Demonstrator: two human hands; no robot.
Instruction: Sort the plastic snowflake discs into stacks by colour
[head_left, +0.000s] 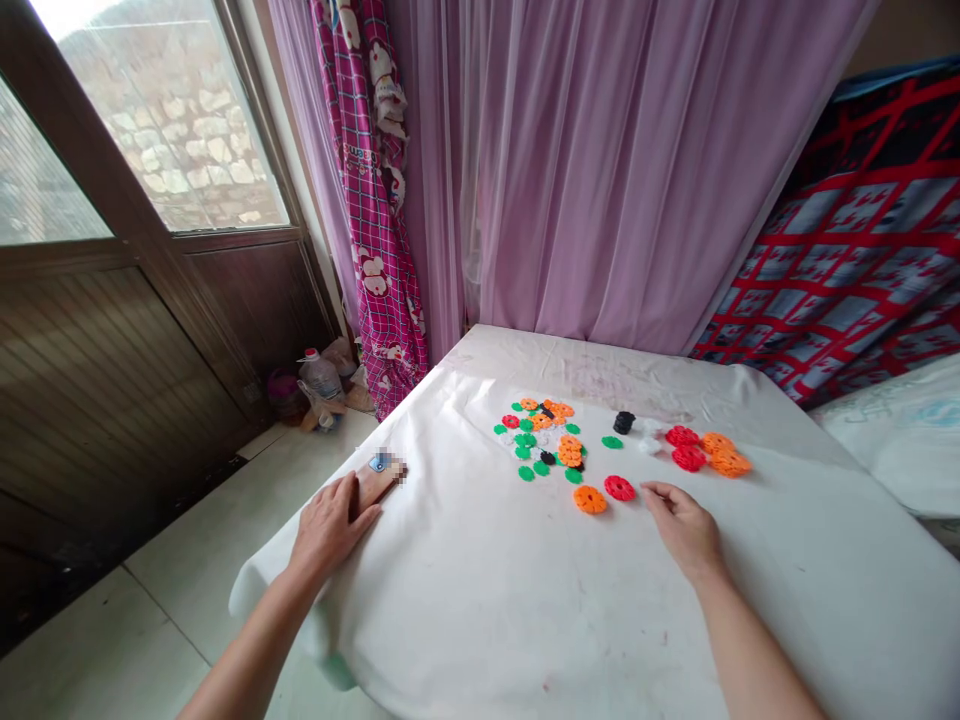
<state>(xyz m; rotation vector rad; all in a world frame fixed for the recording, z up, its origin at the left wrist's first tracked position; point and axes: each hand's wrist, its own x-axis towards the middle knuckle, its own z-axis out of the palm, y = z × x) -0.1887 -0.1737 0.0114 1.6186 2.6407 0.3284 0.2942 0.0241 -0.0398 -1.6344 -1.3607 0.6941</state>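
Observation:
My left hand (330, 522) lies on the left edge of the table, fingers stretched out. Its fingertips and thumb touch a flat brown object (367, 485) with a blue patch; part of it is pixelated, so I cannot tell its kind. My right hand (684, 530) is low over the table, loosely curved, with no piece visible at its fingertips. Just left of those fingertips lies a red notched plastic disc (619, 488), apart from them. Beside that disc is an orange notched disc (590, 500).
A loose spread of green discs (525, 440), with orange, white, red and black ones, covers mid-table. Farther right sit black discs (623, 423), white discs (649, 437), red discs (688, 458) and orange discs (729, 462). Purple curtains (585, 180) hang behind the white-covered table (480, 600).

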